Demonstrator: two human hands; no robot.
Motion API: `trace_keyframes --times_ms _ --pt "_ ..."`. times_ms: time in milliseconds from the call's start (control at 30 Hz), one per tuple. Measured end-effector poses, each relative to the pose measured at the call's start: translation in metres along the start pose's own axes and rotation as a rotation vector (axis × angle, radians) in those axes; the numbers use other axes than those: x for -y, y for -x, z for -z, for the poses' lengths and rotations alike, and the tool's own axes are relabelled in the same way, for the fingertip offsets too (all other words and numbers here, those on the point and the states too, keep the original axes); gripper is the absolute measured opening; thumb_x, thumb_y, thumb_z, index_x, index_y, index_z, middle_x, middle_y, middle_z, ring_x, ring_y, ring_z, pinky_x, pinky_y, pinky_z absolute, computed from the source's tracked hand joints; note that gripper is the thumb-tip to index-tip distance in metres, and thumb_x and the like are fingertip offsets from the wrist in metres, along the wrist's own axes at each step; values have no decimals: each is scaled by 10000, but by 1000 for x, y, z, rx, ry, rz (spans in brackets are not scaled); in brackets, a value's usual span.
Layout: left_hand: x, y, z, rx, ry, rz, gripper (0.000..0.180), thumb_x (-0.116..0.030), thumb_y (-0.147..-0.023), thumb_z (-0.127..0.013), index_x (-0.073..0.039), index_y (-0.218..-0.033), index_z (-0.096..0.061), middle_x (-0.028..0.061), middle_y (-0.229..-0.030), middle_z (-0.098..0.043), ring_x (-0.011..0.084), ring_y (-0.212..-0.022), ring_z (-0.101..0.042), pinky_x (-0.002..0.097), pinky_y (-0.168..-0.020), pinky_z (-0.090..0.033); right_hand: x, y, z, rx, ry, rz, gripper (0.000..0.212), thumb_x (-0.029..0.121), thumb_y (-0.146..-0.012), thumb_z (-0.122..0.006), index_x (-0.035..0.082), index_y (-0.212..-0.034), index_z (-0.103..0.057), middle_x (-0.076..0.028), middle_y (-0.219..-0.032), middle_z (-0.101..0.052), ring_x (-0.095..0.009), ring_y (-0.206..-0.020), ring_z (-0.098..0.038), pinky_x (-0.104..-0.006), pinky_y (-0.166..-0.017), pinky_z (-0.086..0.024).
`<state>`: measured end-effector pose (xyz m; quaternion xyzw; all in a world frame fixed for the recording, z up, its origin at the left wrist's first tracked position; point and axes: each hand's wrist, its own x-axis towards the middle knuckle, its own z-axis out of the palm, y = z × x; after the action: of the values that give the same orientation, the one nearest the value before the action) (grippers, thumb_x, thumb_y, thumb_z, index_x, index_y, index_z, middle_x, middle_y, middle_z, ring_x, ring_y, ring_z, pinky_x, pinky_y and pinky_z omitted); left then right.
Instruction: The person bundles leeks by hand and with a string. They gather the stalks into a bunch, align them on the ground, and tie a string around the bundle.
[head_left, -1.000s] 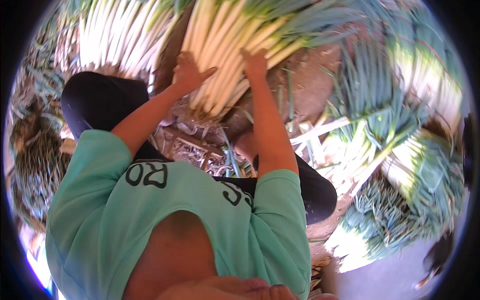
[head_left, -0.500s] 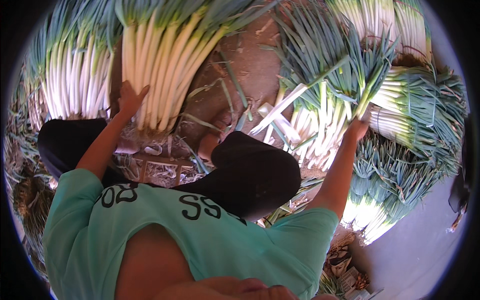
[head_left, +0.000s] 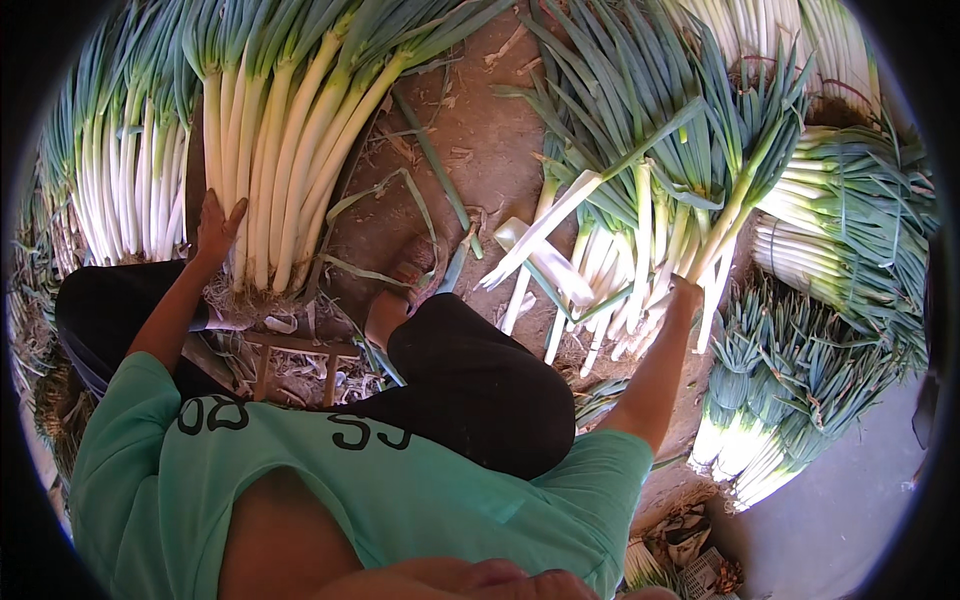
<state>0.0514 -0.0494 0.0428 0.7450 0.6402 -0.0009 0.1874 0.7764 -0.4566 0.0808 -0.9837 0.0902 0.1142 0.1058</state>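
Note:
Upright on the left stand long green onions (head_left: 262, 165) with thick pale stalks and dark green tops. My left hand (head_left: 213, 232) rests against the left side of their stalks, thumb apart from the fingers, not wrapped round any. To the right, a loose heap of green onions (head_left: 640, 110) lies with its white ends toward me. My right hand (head_left: 686, 293) is closed round the lower part of a green onion stalk (head_left: 738, 203) at the heap's right edge. Its fingertips are partly hidden, so how many stalks it holds is unclear.
More green onions (head_left: 140, 170) stand at far left. Tied bundles (head_left: 810, 245) are stacked at right, with others (head_left: 760, 400) below them. A small wooden stool (head_left: 300, 347) is by my legs. Peeled leaves (head_left: 430, 150) litter the brown ground.
My right hand has moved lower, toward the white ends, and the stalk it holds shows more of its pale part. My left hand stays at the standing onions. The whole view has shifted slightly.

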Motion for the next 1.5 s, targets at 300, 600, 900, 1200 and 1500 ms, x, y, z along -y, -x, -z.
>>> trace_keyframes --times_ms 300,600,900,1200,1500 --pt "-36 -3 25 25 -134 -25 867 -571 -806 -548 65 -1337 -291 276 -1346 -352 400 -1243 -357 448 -1004 -324 35 234 -16 829 -1062 59 296 76 -766 -616 -25 -1010 -483 -128 -762 -591 -247 -684 -616 -330 -604 -503" --pt "-284 79 113 601 1076 -279 329 -280 -912 -514 16 -1046 -568 128 -829 -629 166 -778 -602 297 -618 -491 126 274 111 985 -1209 116 274 137 -791 -644 -24 -984 -535 -129 -816 -609 -238 -701 -596 -338 -658 -525" --pt "-355 138 107 1351 1669 112 310 -336 -894 -523 -65 -1040 -562 119 -919 -654 198 -659 -645 342 -521 -529 157 404 117 1110 -879 264 270 223 -809 -599 23 -987 -560 -70 -807 -579 -160 -687 -558 -268 -601 -448" --pt "-294 123 86 938 1361 101 303 -262 -875 -545 24 -970 -578 168 -847 -638 265 -635 -629 349 -482 -498 132 459 76 854 -669 280 397 389 -863 -542 7 -969 -568 -80 -841 -568 -191 -761 -539 -304 -702 -436" --pt "-241 176 139 1054 1392 220 341 -188 -824 -608 97 -994 -530 168 -773 -618 262 -620 -629 426 -519 -515 164 427 27 1130 -585 166 546 505 -816 -598 40 -1096 -537 -152 -926 -609 -276 -808 -601 -400 -688 -502"
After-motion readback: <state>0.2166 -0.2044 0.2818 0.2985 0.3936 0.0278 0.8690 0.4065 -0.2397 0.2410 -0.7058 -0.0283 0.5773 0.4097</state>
